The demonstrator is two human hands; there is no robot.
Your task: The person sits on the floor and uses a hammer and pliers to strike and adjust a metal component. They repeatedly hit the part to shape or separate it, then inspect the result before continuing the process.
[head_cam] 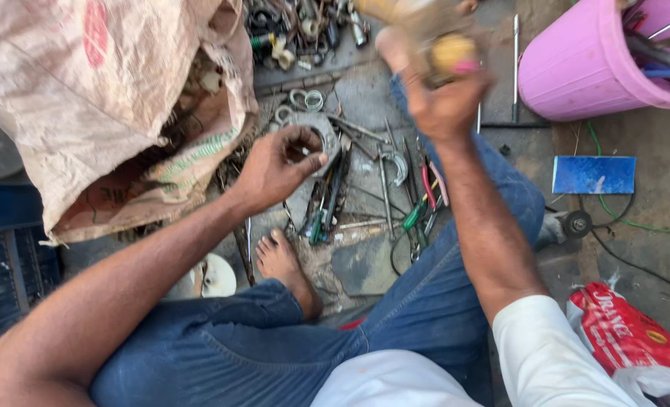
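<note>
My left hand (278, 166) hovers over a scatter of tools, fingers curled and pinched on a small dark part that is too small to name. My right hand (444, 102) is raised higher and grips a blurred yellowish, brass-coloured object (444, 45) with a pink spot on it. Below both hands lie pliers, wrenches and screwdrivers (395, 196) with red and green handles on the concrete floor. A metal ring-shaped part (321, 132) lies just right of my left hand. I sit with blue-jeaned legs spread and my bare foot (282, 264) among the tools.
A large worn sack (101, 98) fills the upper left. A pink plastic bucket (584, 64) holding tools stands at upper right. A blue tile (593, 175), a small grinder (568, 224) with a cable, a red printed bag (621, 328) and a dark crate (3, 271) lie around.
</note>
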